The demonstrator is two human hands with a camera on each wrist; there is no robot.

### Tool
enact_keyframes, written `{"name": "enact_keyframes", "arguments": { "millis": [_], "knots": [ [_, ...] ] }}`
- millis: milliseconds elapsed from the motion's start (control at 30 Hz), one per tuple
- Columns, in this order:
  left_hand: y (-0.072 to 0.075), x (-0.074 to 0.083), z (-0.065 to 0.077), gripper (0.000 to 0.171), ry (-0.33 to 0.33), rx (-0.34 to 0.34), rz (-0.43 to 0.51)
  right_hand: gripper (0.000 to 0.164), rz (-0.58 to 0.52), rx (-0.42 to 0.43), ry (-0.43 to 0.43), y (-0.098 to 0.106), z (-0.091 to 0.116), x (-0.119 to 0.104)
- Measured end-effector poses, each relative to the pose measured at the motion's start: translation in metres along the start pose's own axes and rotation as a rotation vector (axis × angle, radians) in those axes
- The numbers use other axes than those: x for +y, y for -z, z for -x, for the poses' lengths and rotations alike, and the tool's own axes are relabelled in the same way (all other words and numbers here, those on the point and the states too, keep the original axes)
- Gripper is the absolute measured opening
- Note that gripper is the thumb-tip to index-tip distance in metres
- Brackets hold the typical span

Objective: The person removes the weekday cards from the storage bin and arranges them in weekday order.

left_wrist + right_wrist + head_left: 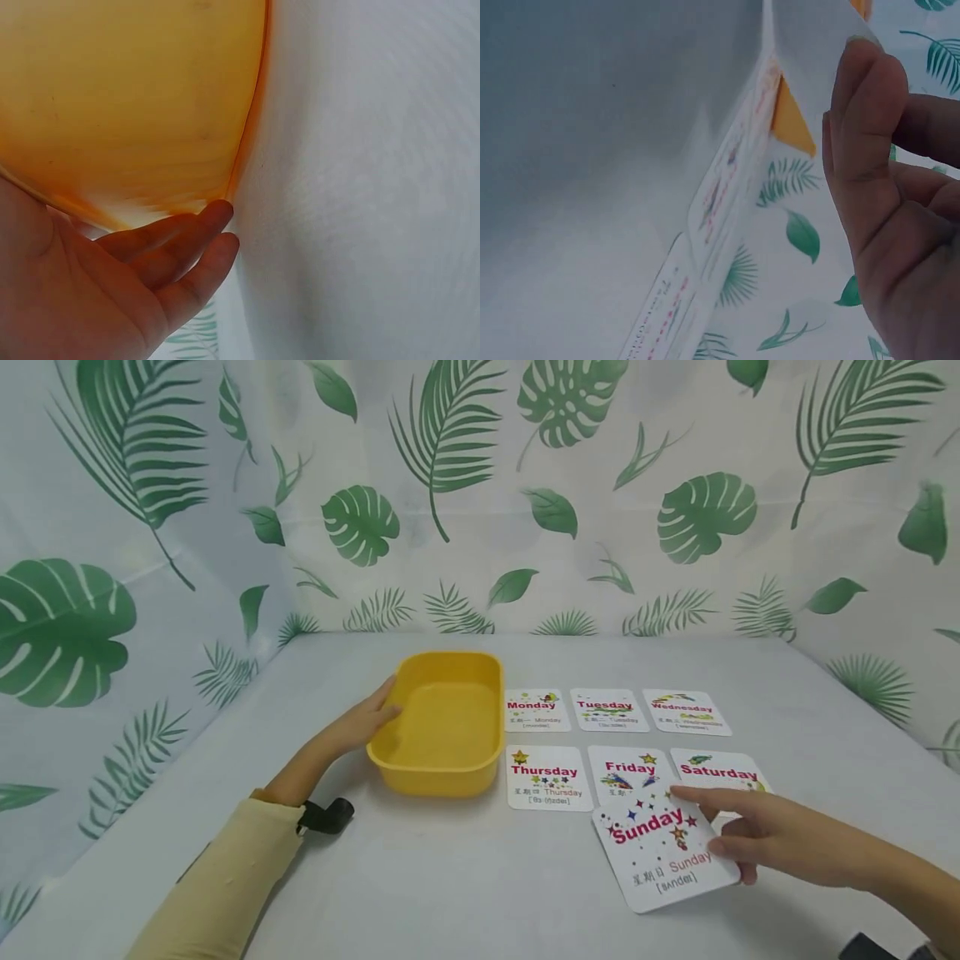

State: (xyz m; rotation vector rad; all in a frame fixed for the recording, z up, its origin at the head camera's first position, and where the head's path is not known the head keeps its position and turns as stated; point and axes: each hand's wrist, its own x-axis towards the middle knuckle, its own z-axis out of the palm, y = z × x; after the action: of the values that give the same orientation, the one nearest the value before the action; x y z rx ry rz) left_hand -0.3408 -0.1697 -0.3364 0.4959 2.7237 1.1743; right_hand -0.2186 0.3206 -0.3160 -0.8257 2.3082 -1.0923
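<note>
My left hand (365,720) grips the left rim of a yellow plastic bin (435,781), thumb over the edge. In the left wrist view, its fingers (184,251) lie along the bin's outer wall. My right hand (780,839) pinches the Sunday card (660,852) by its right edge, thumb on the printed face. That card is tilted above the table and overlaps the lower parts of the Friday card (628,767) and Saturday card (716,766). Left of these lies the Thursday card (546,777).
Behind them, the Monday card (536,710), Tuesday card (609,710) and Wednesday card (685,712) form a row right of the bin. A white cloth covers the table (450,877). Leaf-patterned cloth (480,552) hangs behind and at both sides.
</note>
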Motion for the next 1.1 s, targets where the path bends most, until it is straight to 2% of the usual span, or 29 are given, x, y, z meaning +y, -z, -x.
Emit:
{"name": "enact_keyframes", "arguments": {
  "millis": [67,167,333,433,533,733,867,967,1100],
  "knots": [
    [0.000,0.000,0.000,0.061,0.001,0.001,0.001,0.053,0.020,-0.009,-0.016,-0.005,0.004,0.003],
    [0.001,0.000,-0.001,0.061,-0.001,-0.001,0.002,0.054,0.115,0.014,-0.077,-0.011,0.008,0.006],
    [0.001,0.002,0.000,0.062,0.007,-0.007,-0.007,0.057,0.376,0.064,-0.144,-0.021,0.008,0.011],
    [0.002,0.003,0.002,0.062,0.018,-0.006,-0.014,0.062,0.484,0.061,-0.172,-0.026,0.005,0.012],
    [0.003,0.004,0.003,0.061,0.020,-0.006,-0.017,0.067,0.515,0.047,-0.218,-0.028,0.003,0.012],
    [0.004,0.002,0.003,0.061,0.007,-0.010,-0.022,0.068,0.562,0.030,-0.213,-0.027,0.003,0.010],
    [0.004,-0.001,0.005,0.062,0.035,-0.006,-0.052,0.065,0.569,0.001,-0.242,-0.027,0.000,0.006],
    [0.005,-0.003,0.009,0.063,0.062,0.002,-0.113,0.061,0.568,-0.004,-0.275,-0.028,-0.005,0.002],
    [0.006,0.001,0.014,0.063,0.072,0.053,-0.284,0.056,0.558,-0.001,-0.282,-0.031,-0.007,0.000]
  ]
}}
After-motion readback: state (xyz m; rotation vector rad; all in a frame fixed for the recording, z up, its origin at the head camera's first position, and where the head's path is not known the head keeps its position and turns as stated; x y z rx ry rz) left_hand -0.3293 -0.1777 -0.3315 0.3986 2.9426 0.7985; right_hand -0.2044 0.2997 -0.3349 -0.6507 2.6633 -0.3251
